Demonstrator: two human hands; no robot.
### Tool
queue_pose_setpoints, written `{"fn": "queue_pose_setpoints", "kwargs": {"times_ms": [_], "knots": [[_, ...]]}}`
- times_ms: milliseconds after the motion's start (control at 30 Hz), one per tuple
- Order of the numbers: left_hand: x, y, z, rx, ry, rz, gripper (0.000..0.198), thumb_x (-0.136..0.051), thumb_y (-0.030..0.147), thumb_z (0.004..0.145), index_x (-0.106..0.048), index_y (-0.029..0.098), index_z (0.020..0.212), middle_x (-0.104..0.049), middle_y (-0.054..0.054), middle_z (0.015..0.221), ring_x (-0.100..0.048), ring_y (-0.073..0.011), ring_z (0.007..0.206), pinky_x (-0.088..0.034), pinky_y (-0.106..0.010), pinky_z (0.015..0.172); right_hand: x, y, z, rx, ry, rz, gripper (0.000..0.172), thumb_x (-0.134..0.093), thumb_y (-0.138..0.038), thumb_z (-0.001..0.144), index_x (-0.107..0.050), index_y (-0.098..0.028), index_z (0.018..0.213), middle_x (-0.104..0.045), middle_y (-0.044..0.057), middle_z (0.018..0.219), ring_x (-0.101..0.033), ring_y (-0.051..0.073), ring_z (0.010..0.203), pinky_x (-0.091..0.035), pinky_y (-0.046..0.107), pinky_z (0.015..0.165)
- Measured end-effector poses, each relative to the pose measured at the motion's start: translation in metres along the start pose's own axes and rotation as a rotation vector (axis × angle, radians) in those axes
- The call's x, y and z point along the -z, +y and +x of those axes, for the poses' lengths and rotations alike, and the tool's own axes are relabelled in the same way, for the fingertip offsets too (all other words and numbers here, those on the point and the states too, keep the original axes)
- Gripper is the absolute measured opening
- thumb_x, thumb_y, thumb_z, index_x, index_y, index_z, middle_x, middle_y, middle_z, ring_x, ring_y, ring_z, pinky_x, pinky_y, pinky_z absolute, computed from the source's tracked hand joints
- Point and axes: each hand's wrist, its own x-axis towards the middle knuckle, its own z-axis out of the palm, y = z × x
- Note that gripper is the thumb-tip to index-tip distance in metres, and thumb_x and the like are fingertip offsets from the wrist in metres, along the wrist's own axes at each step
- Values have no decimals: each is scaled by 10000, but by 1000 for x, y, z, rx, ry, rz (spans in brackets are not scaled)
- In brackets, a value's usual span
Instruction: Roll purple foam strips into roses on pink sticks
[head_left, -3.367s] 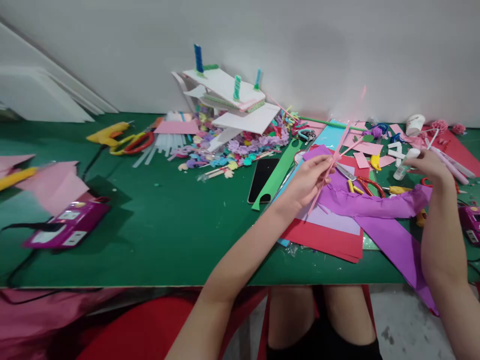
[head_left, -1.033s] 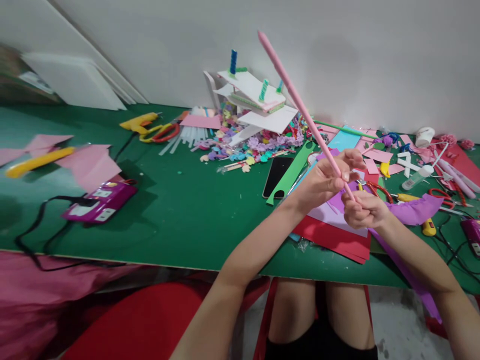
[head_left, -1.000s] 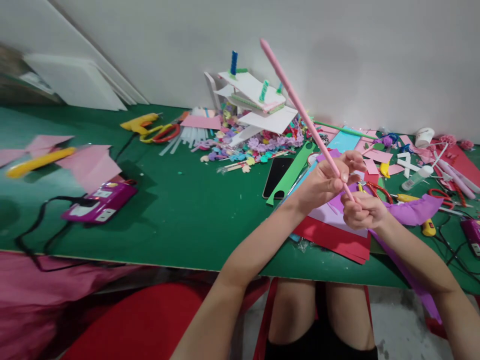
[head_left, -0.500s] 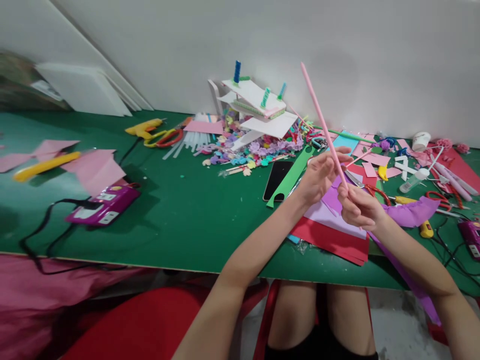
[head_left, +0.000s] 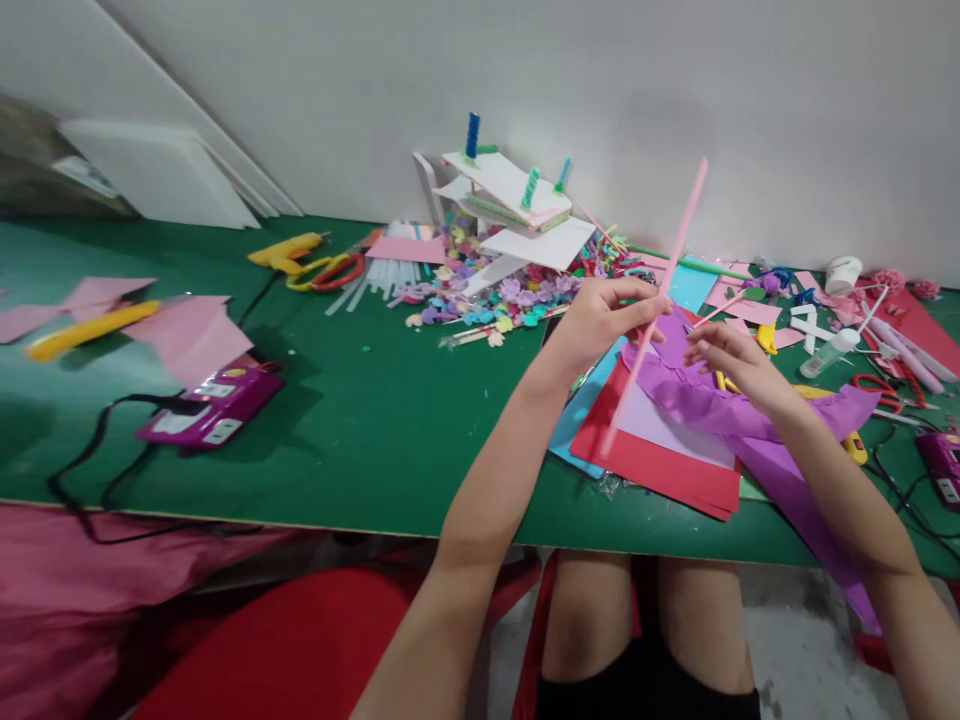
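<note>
A long thin pink stick [head_left: 683,235], perhaps a rolled paper tube, slants up to the right above the papers. My left hand [head_left: 611,315] pinches it near its middle. To its right, my right hand [head_left: 731,360] is off the stick, fingers bent and a little apart, with nothing seen in it. Beneath that hand a ruffled purple crepe paper strip [head_left: 675,395] crosses the pile and hangs past the table edge. Under it lie lilac paper [head_left: 679,440], red sheets [head_left: 660,475] and blue paper [head_left: 574,435].
Behind stands a white tiered model [head_left: 517,190] amid small colourful flowers [head_left: 517,295]. A yellow glue gun [head_left: 285,250] and scissors [head_left: 326,272] lie left of it. Nearer left is a purple power strip [head_left: 214,405]. A bottle [head_left: 829,352] and paper cup [head_left: 844,273] stand right.
The stick has passed from my right hand to my left and now leans the other way. My right hand has let go and moved apart. The purple strip shows more.
</note>
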Motion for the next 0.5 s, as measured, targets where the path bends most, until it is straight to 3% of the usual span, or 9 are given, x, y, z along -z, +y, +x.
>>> {"fn": "queue_pose_setpoints", "kwargs": {"times_ms": [67, 133, 267, 400, 500], "knots": [[11, 3, 1, 55, -28, 12, 167, -747, 228, 694, -744, 161, 846, -697, -28, 743, -616, -109, 555, -466, -203, 485, 8, 13, 8, 20, 62, -171, 288, -514, -426, 879, -567, -184, 1026, -668, 48, 934, -653, 156, 885, -516, 323, 778], [18, 0, 3, 59, -16, -33, 326, -696, 135, 714, -713, 170, 1037, -723, -55, 844, -635, -128, 612, -487, -225, 537, 9, 24, 16, 26, 63, -335, 271, -555, -397, 851, -584, -171, 998, -673, 79, 1020, -642, 169, 932, -506, 353, 834], [21, -13, 9, 148, -44, -14, 547, -583, 90, 735, -568, 190, 1272, -715, -49, 860, -585, -113, 501, -481, -253, 532, -13, 38, 34, -29, 10, -466, 271, -665, -335, 782, -614, -156, 979, -693, 104, 1018, -641, 194, 921, -497, 361, 830], [14, -16, 11, 110, 52, 53, 319, -521, 171, 826, -598, 205, 1134, -551, 63, 576, -366, -51, 347, -350, -198, 418, -40, 43, 61, -93, 33, -584, 350, -702, -443, 738, -618, -165, 933, -671, 58, 884, -598, 184, 786, -457, 322, 716], [11, -13, 10, 18, 70, 38, 167, -506, 343, 916, -607, 212, 938, -354, 98, 450, -313, -53, 336, -308, -179, 396, -48, 44, 76, -106, 12, -600, 318, -752, -412, 663, -597, -167, 795, -589, -12, 704, -522, 142, 650, -390, 276, 615]]}}
